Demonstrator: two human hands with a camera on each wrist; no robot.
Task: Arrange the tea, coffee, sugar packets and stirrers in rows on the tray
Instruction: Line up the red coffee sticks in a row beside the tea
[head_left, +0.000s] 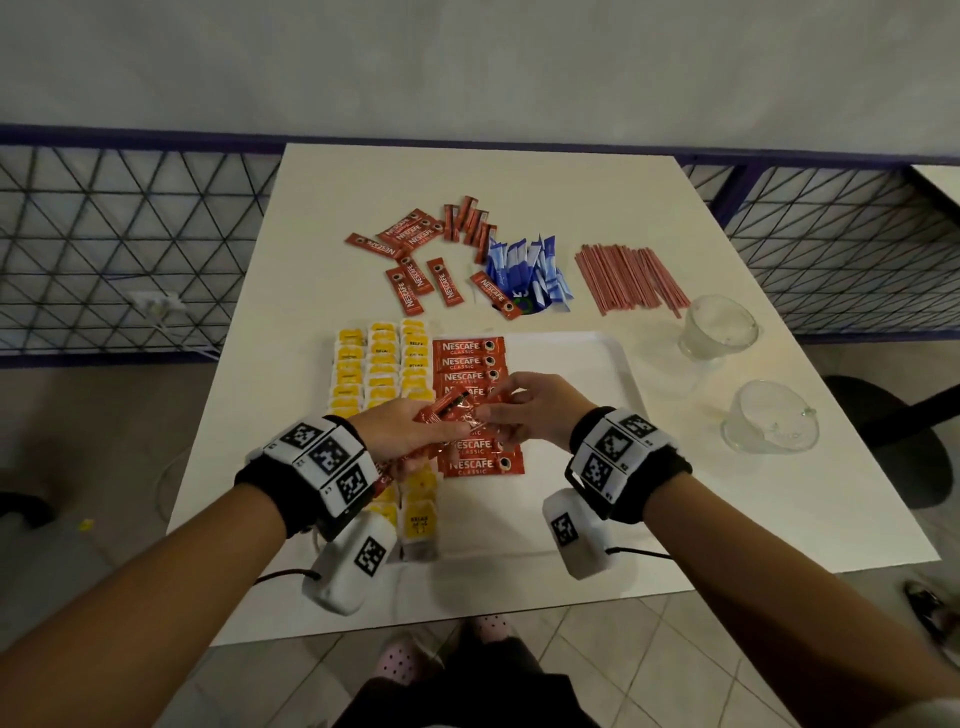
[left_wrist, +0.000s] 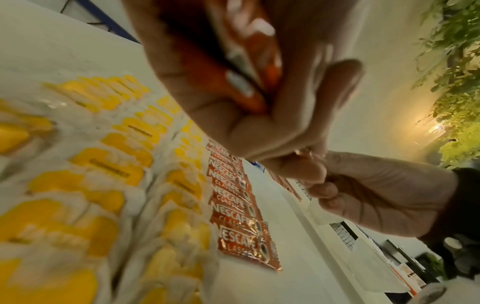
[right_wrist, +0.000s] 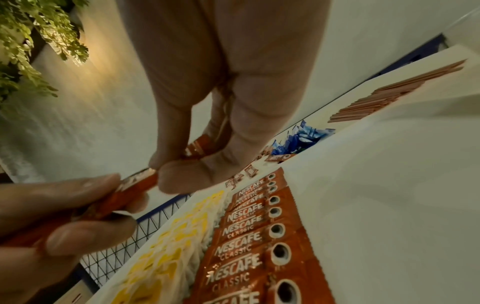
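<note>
My left hand (head_left: 441, 428) grips a bunch of red coffee packets (head_left: 451, 408) above the white tray (head_left: 571, 374). My right hand (head_left: 493, 410) pinches the end of one packet (right_wrist: 197, 148) in that bunch. Yellow tea bags (head_left: 382, 364) lie in three columns on the tray's left side. Beside them runs a column of coffee packets (head_left: 470, 361), partly hidden under my hands. Beyond the tray lie loose coffee packets (head_left: 410, 244), blue sugar packets (head_left: 524, 270) and a pile of reddish stirrers (head_left: 628, 278).
Two clear glass cups (head_left: 719, 327) (head_left: 771, 415) stand on the white table to the right of the tray. A dark mesh railing (head_left: 130, 234) runs behind the table. The tray's right half shows bare white.
</note>
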